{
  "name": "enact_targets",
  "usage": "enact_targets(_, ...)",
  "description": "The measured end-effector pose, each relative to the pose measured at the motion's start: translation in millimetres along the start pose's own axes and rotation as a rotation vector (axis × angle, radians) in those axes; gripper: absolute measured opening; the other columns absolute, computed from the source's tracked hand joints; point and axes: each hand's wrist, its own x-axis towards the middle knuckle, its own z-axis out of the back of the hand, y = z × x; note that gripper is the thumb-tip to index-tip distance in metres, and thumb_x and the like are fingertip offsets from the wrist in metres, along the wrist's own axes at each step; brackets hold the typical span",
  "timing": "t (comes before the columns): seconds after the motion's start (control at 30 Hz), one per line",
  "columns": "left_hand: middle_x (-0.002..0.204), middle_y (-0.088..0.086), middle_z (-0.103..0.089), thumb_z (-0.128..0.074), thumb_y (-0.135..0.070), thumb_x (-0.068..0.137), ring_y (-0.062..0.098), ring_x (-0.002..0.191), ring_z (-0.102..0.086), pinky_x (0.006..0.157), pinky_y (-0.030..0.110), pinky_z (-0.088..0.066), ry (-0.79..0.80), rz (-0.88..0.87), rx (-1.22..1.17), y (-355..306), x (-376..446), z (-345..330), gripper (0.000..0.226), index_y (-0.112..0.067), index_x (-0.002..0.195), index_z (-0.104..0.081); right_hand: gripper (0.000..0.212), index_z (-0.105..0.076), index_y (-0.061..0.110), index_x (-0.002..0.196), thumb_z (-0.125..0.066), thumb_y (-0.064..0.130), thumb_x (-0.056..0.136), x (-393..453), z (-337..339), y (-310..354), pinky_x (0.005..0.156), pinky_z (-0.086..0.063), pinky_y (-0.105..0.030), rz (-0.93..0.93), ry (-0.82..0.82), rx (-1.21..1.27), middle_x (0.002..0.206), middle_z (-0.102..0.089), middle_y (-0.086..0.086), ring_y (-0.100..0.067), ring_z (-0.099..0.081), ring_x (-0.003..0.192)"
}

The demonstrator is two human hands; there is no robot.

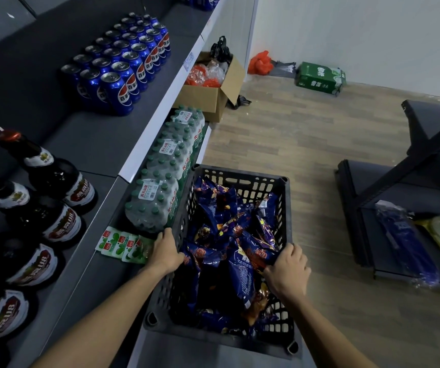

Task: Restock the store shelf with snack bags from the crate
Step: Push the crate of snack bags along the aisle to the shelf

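Note:
A black slatted crate [242,183] stands on the floor beside the shelf, filled with several dark blue snack bags [240,264]. My left hand [166,251] grips the crate's left rim, fingers curled over the edge. My right hand [288,272] grips the right rim, fingers closed over the wall next to the bags. The grey store shelf [99,144] runs along the left.
The shelf holds blue cola cans [123,62] and dark bottles [54,179]. Below it sit wrapped water-bottle packs [165,176] and small green-and-white packets [123,245]. An open cardboard box [213,86], a green carton [320,78] and a low dark rack [405,213] stand on the wood floor.

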Motion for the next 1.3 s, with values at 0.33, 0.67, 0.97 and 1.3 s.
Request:
enact_targets(0.33,0.144,0.010,-0.035,-0.070,-0.020,0.083,0.031,0.131,-0.033,0.105,0.042,-0.037,-0.075,-0.097,0.174,-16.9,-22.4,11.7,0.070,-0.014,0.141,-0.032,0.048,-0.042,0.017,0.135,-0.037,0.046,0.097,-31.1,13.5,29.7,0.116,-0.024,-0.044,0.370,-0.019,-0.063,0.149,-0.038,-0.004,-0.021,-0.033,0.138)
enact_targets(0.67,0.138,0.009,-0.043,-0.067,-0.016,0.084,0.027,0.130,-0.037,0.106,0.041,-0.038,-0.020,-0.247,0.064,-31.4,-47.1,27.7,0.068,-0.014,0.143,-0.033,0.051,-0.039,0.016,0.137,-0.037,0.048,0.097,-62.9,15.4,54.4,0.111,-0.035,-0.042,0.378,0.090,-0.017,0.149,-0.035,-0.005,-0.023,-0.033,0.135)
enact_targets(0.97,0.132,0.008,-0.046,-0.064,-0.014,0.085,0.025,0.122,-0.042,0.100,0.035,-0.040,0.005,-0.261,0.007,-31.3,-100.8,56.1,0.060,-0.016,0.139,-0.038,0.055,-0.037,0.016,0.141,-0.037,0.049,0.097,-105.9,44.2,67.6,0.109,-0.038,-0.039,0.341,0.099,-0.018,0.148,-0.037,-0.005,-0.023,-0.036,0.133)
enact_targets(1.3,0.142,0.012,-0.040,-0.063,-0.011,0.084,0.028,0.133,-0.036,0.108,0.035,-0.033,-0.046,-0.352,0.011,-94.0,-159.3,181.6,0.066,-0.010,0.144,-0.034,0.043,-0.043,0.011,0.129,-0.039,0.043,0.099,-145.0,170.9,124.3,0.101,-0.044,-0.039,0.326,0.066,-0.055,0.131,-0.050,-0.010,-0.026,-0.048,0.119)
